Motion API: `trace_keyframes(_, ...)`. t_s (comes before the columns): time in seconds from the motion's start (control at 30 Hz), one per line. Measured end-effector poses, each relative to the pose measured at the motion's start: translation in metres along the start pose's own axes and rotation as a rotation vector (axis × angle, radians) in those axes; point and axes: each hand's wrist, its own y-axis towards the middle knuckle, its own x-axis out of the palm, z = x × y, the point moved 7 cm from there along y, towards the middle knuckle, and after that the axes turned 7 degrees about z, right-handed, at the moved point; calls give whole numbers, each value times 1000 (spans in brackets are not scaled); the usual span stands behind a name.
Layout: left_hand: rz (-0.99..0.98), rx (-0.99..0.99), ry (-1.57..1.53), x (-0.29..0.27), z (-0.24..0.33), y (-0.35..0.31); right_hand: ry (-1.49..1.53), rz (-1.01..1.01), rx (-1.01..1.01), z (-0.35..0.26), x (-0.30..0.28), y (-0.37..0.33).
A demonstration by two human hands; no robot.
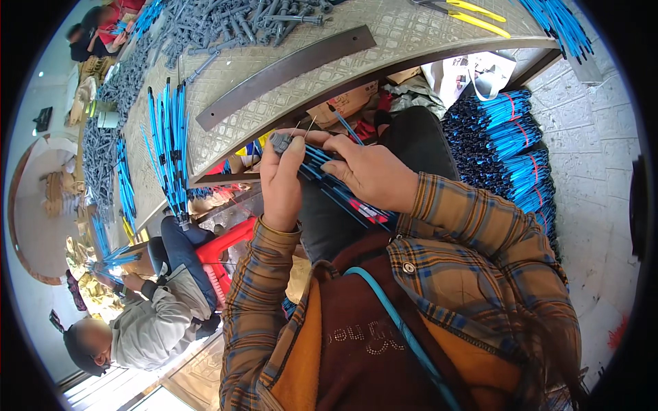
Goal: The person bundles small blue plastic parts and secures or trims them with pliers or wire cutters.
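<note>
Over my lap, my left hand [280, 179] is closed with its thumb raised, pinching a grey plastic fitting [280, 142] at the fingertips. My right hand [379, 172] is closed beside it, thumb and fingers pressed on thin blue wires [321, 159]. A fine pale tip sticks up between the two hands. The wires run below my right hand across my dark trousers, with a pink-red patch [368, 211] among them. My fingers partly hide where the wires and the fitting meet.
On the table [226, 137] lie a curved-looking dark metal bar [288, 74], many grey fittings [233, 24] and yellow-handled pliers [473, 17]. Blue wires [168, 147] hang at its left edge. Tied wire bundles [524, 157] are stacked at right. A co-worker [161, 329] sits at left near a red stool [223, 257].
</note>
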Motion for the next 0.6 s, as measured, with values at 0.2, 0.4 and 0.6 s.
trace_keyframes(0.2,-119,-17,-166,-5,-5,1,-135,-180,-120,2,5,14)
trace_keyframes(0.4,-160,-15,-257,-7,-8,-1,-243,-243,-223,1,16,20)
trace_keyframes(0.6,-184,-13,-282,-5,-3,-4,-346,-243,-251,-7,20,15)
